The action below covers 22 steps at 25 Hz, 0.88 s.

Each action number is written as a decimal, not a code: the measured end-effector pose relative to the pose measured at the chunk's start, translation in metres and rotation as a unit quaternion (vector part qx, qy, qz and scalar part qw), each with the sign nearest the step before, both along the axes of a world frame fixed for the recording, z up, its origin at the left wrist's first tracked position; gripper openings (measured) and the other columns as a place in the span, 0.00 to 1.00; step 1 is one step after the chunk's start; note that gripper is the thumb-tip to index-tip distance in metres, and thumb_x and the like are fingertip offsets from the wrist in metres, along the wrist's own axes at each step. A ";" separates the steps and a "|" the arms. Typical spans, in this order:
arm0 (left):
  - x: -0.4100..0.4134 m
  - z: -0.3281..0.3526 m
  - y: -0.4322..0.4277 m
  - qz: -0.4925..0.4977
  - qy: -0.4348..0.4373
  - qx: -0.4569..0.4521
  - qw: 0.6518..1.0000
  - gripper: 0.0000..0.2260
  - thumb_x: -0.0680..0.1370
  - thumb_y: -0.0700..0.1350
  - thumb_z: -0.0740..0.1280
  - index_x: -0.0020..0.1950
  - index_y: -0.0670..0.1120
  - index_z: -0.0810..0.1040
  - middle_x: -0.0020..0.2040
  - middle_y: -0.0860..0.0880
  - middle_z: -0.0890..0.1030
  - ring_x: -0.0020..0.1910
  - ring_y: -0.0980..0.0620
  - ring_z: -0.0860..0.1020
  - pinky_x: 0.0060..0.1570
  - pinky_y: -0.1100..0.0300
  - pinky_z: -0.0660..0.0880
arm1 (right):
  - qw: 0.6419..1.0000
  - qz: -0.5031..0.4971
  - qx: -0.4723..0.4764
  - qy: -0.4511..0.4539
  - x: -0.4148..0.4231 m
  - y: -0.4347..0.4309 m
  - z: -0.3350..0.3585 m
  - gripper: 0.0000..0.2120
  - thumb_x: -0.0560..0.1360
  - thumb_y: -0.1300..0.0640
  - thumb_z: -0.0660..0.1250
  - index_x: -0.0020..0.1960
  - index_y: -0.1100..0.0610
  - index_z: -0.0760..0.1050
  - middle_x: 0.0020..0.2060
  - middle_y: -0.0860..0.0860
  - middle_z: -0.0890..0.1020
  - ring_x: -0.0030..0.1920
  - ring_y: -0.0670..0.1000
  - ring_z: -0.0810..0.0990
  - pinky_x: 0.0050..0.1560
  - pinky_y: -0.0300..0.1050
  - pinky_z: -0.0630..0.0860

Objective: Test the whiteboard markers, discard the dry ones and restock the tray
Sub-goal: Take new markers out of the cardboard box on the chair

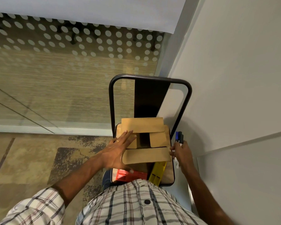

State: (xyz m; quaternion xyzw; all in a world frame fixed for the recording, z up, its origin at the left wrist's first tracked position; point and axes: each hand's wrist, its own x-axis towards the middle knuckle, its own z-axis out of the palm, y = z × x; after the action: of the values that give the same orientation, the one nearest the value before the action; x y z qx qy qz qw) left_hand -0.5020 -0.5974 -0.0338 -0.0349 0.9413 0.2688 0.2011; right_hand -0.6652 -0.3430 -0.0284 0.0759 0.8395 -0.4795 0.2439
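Right hand [182,153] first: it is curled tight around a bundle of markers [179,138], dark blue and black caps poking up out of the fist, white barrels showing below the knuckles. It hangs just beside the right edge of the cardboard box [146,140], close to the pale wall [234,78].

Left hand [118,151] is spread flat, fingers [128,135] splayed and palm down on the box's left flap, a ring on one finger. The box flaps lie partly folded in, leaving a dark square gap in the middle; what is inside cannot be made out.

The box sits on the seat of a chair [150,77] with a dark tube frame and a dark back panel. On the same seat, nearer the person, a red tray [130,175] shows from under the left wrist, and a yellow tray [158,172] leans beside it, tilted up against the box's front flap.

Below that, a checked shirt [136,205] fills the bottom of the view. Left of the chair, patterned carpet [31,159] runs up to a glass wall [71,70] marked with white dots.
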 end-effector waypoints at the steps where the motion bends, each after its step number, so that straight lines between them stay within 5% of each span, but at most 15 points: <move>1: -0.003 0.004 -0.004 0.023 -0.002 0.020 1.000 0.57 0.64 0.80 0.66 0.82 0.60 0.40 0.82 0.58 0.35 0.82 0.49 0.42 0.76 0.37 0.46 | 1.000 -0.013 -0.016 0.005 0.001 0.001 0.004 0.09 0.83 0.56 0.60 0.61 0.58 0.71 0.43 0.55 0.82 0.40 0.53 0.82 0.38 0.49 0.80; 4: -0.019 0.016 -0.022 0.067 0.027 0.029 0.997 0.41 0.74 0.71 0.66 0.81 0.57 0.55 0.83 0.55 0.53 0.79 0.49 0.60 0.75 0.41 0.65 | 0.995 -0.060 -0.077 0.020 -0.002 -0.005 0.011 0.08 0.83 0.57 0.60 0.62 0.56 0.71 0.46 0.55 0.83 0.44 0.57 0.83 0.39 0.47 0.80; 8: -0.043 0.010 -0.022 0.054 0.082 -0.074 0.992 0.35 0.76 0.55 0.73 0.79 0.51 0.62 0.77 0.50 0.68 0.73 0.48 0.69 0.70 0.48 0.71 | 0.993 0.009 -0.112 0.024 -0.002 -0.030 0.006 0.10 0.84 0.51 0.62 0.64 0.49 0.72 0.53 0.53 0.83 0.53 0.54 0.83 0.50 0.50 0.81; 12: -0.042 -0.007 -0.001 0.003 0.116 -0.057 0.992 0.29 0.81 0.48 0.66 0.80 0.47 0.61 0.81 0.46 0.61 0.79 0.46 0.61 0.78 0.49 0.61 | 0.989 0.024 -0.144 -0.011 -0.001 -0.050 -0.001 0.18 0.84 0.53 0.61 0.73 0.52 0.68 0.56 0.55 0.83 0.54 0.55 0.84 0.49 0.47 0.81; 16: -0.021 -0.024 0.017 -0.055 0.050 -0.153 0.985 0.34 0.84 0.64 0.48 0.83 0.46 0.41 0.83 0.47 0.40 0.82 0.47 0.38 0.81 0.48 0.42 | 0.978 -0.020 -0.182 -0.103 -0.009 -0.052 -0.016 0.19 0.83 0.55 0.65 0.72 0.58 0.71 0.53 0.57 0.85 0.52 0.54 0.85 0.57 0.53 0.81; 22: -0.023 -0.027 0.024 -0.021 0.054 -0.148 0.987 0.34 0.83 0.66 0.43 0.83 0.48 0.41 0.83 0.49 0.39 0.81 0.49 0.36 0.81 0.49 0.39 | 0.932 -0.069 -0.284 -0.216 -0.016 -0.044 -0.009 0.17 0.81 0.61 0.66 0.69 0.62 0.73 0.49 0.57 0.86 0.48 0.54 0.86 0.49 0.51 0.82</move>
State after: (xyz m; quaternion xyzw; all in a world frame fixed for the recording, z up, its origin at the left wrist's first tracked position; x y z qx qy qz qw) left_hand -0.5249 -0.5736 -0.0610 -0.0301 0.9807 0.1241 0.1478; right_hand -0.6813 -0.3867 -0.0372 0.1633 0.5882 -0.6852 0.3973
